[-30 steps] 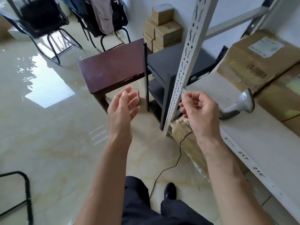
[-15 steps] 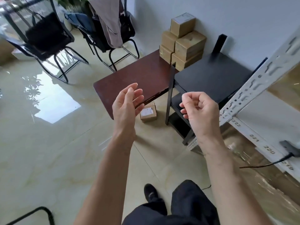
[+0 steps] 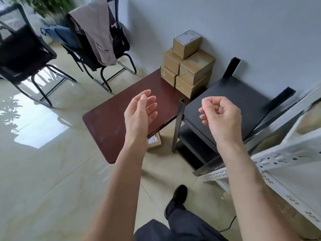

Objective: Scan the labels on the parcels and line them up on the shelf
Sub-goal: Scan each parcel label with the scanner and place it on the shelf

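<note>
A stack of brown cardboard parcels [image 3: 188, 63] stands at the far end of a dark red table [image 3: 111, 119], against the wall. A small labelled parcel [image 3: 154, 142] lies on the floor under the table's near edge. My left hand [image 3: 140, 115] hovers over the table with fingers apart, holding nothing. My right hand [image 3: 221, 117] is raised over a black shelf unit [image 3: 231, 98], fingers curled in with nothing in them. The white metal shelf [image 3: 293, 181] with numbered edge labels is at the right. No scanner is in view.
Two black chairs [image 3: 26, 54] stand at the back left, one draped with a grey garment [image 3: 97, 33]. A black cable [image 3: 229, 225] runs on the glossy tiled floor near my shoe [image 3: 177, 197]. The shelf's perforated upright [image 3: 271, 159] slants across the right side.
My view has swung left, away from the white shelf with the scanner and large parcels, toward the table and parcel stack. Both hands stay raised and hold nothing.
</note>
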